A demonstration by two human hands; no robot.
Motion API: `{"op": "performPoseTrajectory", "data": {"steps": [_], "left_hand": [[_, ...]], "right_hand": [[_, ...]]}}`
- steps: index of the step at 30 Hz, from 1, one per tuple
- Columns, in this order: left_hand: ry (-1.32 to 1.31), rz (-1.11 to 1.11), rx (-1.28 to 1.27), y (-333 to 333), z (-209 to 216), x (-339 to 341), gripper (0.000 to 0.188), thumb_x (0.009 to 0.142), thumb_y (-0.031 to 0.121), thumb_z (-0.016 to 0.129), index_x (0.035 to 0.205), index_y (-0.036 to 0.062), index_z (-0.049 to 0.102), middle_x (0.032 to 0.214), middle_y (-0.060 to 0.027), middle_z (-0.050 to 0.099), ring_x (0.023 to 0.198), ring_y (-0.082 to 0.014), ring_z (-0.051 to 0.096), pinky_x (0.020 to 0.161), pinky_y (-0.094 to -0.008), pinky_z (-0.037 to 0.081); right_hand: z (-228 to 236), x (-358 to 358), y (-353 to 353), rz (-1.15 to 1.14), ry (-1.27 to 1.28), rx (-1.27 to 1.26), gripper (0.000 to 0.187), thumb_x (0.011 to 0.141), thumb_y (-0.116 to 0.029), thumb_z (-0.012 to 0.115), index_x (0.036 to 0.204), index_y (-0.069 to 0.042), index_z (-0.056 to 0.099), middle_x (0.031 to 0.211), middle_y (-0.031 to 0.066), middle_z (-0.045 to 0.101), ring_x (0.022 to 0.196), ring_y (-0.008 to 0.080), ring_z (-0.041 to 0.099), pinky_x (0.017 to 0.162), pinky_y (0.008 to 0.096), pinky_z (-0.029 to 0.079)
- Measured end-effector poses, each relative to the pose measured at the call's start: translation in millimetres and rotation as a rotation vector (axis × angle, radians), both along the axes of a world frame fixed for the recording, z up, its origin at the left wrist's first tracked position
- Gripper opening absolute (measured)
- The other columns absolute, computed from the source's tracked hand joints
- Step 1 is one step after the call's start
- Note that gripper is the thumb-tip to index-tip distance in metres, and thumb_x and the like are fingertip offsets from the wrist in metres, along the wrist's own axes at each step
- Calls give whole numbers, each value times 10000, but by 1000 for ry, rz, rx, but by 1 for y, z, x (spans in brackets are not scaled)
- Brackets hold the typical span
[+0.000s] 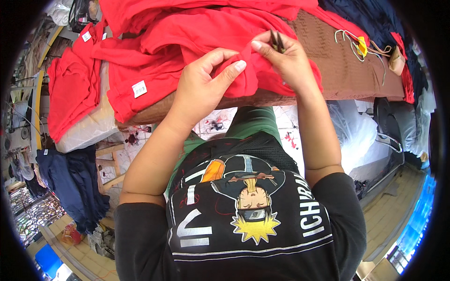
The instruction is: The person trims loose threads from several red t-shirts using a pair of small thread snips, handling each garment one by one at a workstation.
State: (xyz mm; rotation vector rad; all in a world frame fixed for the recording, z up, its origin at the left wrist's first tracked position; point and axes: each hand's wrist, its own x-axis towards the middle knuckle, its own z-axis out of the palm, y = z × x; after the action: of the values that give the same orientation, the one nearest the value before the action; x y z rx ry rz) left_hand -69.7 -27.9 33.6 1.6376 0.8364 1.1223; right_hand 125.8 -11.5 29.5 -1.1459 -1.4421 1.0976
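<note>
Left fingers [229, 74], right fingers [266, 50] pinch red cloth [247, 78]; dark two-pronged tool [280, 42] partly hidden by latter.

Bright, fairly even light; soft shadows in folds of the red cloth [164, 40], centre reasonably sharp. Glare whitens clear plastic [352, 129] at right; blue surface [423, 210] glows near rim. Fisheye bends straight edges, outer detail soft, corners black.

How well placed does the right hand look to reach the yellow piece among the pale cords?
Likely yes: only brown cloth seems to lie between the right hand and the yellow piece. The hand is at the red fabric, though, and holds what look like dark snips, so it may need freeing.
</note>
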Motion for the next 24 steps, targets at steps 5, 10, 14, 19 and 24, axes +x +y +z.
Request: {"op": "performPoseTrajectory", "data": {"steps": [5, 10, 14, 19, 24], "left_hand": [[1, 65, 142, -2, -2, 7, 183, 857, 127, 662, 971, -14, 684, 968, -102, 695, 979, -221, 625, 908, -318, 465], [210, 193, 321, -3, 5, 3, 163, 827, 127, 679, 948, 18, 696, 968, -95, 692, 913, -241, 627, 833, -334, 478], [295, 234, 460, -4, 5, 5, 155, 819, 137, 685, 933, 34, 700, 940, -87, 693, 855, -252, 628, 792, -343, 472], [190, 188, 231, -7, 2, 5, 183, 825, 155, 694, 961, 32, 694, 899, -106, 699, 805, -210, 652, 809, -321, 479], [45, 132, -81, -11, 16, -2, 208, 873, 156, 663, 994, -12, 672, 865, -92, 698, 829, -132, 643, 803, -264, 485]], "right_hand": [[-21, -14, -6, 22, 66, 14, 107, 867, -112, 673, 934, -29, 683, 829, 1, 646, 727, 57, 559, 681, 199, 447], [11, -19, -23, -134, -9, 300, 117, 811, -78, 717, 925, -56, 708, 836, 12, 636, 710, 86, 573, 626, 217, 449], [21, -18, -31, -134, -243, 464, 105, 774, -30, 728, 872, -52, 696, 839, 25, 624, 677, 108, 557, 540, 248, 434], [25, -20, -31, -174, -428, 704, 110, 757, 14, 721, 829, -18, 644, 803, 57, 611, 661, 128, 551, 545, 245, 435], [34, 2, -40, 74, -271, 486, 206, 769, -78, 742, 924, -17, 622, 838, 64, 620, 682, 122, 562, 574, 251, 444]]}}
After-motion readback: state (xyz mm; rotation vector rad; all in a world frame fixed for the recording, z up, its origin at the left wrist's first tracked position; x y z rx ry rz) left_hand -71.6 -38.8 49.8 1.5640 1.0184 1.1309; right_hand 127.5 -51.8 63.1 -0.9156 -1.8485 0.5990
